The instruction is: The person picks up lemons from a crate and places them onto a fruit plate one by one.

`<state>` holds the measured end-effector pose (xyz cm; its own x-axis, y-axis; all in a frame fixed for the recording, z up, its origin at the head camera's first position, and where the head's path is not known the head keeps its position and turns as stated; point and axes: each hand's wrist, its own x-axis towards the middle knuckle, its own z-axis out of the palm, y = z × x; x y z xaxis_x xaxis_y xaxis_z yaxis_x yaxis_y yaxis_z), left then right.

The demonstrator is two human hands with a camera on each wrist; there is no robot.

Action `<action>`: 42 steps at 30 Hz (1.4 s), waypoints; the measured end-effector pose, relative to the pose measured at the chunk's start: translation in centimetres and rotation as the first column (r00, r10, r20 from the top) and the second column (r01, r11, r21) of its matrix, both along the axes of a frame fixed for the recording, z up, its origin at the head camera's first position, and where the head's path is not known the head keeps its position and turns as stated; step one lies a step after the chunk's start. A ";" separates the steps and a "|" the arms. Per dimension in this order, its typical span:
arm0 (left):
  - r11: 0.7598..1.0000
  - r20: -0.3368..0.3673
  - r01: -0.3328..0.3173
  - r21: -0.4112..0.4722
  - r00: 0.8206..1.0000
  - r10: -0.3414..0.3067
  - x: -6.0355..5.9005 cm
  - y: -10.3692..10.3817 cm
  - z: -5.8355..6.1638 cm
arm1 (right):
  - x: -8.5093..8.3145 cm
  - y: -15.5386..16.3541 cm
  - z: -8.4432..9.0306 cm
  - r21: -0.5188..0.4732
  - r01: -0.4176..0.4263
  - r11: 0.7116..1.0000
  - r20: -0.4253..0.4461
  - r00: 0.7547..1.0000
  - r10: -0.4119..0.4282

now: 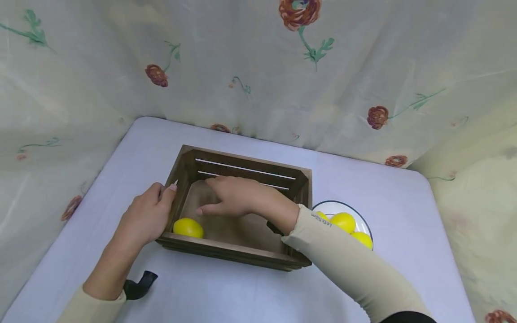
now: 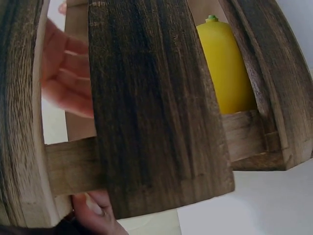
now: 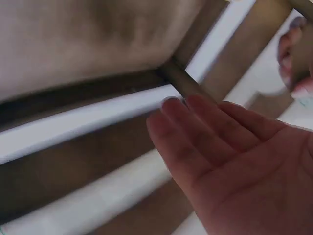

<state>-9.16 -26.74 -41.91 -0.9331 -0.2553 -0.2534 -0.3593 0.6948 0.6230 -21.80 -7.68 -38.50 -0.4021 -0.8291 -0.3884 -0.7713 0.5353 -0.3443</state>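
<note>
A brown wooden slatted crate [image 1: 242, 251] stands on the table. My left hand [image 1: 147, 215] grips the top of its left end, the thumb at the rim; in the right wrist view its fingers [image 3: 286, 54] show at that end. My right hand [image 1: 236, 195] reaches into the crate with fingers extended and nothing held, palm visible in the right wrist view. One yellow lemon [image 1: 188, 228] lies on the crate floor in the front left corner. Through the slats in the left wrist view, the lemon [image 2: 225, 68] shows a small green tip.
Right of the crate, a white plate [image 1: 332, 206] with a dark rim holds several lemons [image 1: 343, 221], partly behind my right sleeve. The table has a white cover [image 1: 404, 233]. Flower-patterned curtains [image 1: 258, 67] hang behind and at both sides.
</note>
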 end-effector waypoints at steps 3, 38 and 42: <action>1.000 -0.008 0.003 -0.002 1.000 -0.003 0.0 0.0 0.1 | -0.1 -0.1 -0.4 -0.008 -0.003 1.000 0.025 1.000 0.003; 1.000 0.003 -0.004 0.000 1.000 0.004 0.2 0.5 -0.1 | 2.1 -1.8 -5.6 0.051 -0.127 0.991 0.165 0.979 0.117; 1.000 -0.003 0.000 -0.005 1.000 0.000 0.2 0.5 -0.1 | 2.1 -1.9 -5.8 -0.010 -0.157 0.988 0.185 0.970 0.156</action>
<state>-8.93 -26.29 -42.05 -0.9340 -0.2563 -0.2489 -0.3570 0.6982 0.6206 -19.66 -9.54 -44.28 -0.1890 -0.8741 -0.4474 -0.7690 0.4151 -0.4862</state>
